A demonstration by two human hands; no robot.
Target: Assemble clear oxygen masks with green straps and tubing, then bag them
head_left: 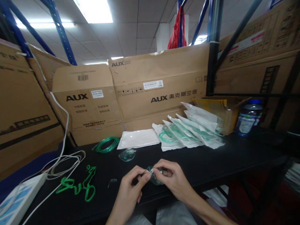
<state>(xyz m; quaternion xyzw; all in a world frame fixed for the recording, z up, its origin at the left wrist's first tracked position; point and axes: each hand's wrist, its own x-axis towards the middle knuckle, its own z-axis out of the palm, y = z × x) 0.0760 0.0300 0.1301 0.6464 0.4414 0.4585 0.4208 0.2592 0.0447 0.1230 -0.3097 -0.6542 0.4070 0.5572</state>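
Note:
Near the front edge of the black table, both my hands meet at a clear greenish oxygen mask. My left hand pinches with thumb and forefinger at a small whitish part on the mask. Opposite it, my right hand has its fingers closed on the mask's body, which they partly cover. A second clear mask lies just beyond my left hand. Further left are a coil of green tubing and several loose green elastic straps. A small clear piece rests beside my left hand.
Several sealed clear-and-white packs with green tubing overlap at the back right, beside flat white pouches. A blue-capped bottle and an open carton stand behind. At left lie a power strip and white cables. Cardboard walls the back.

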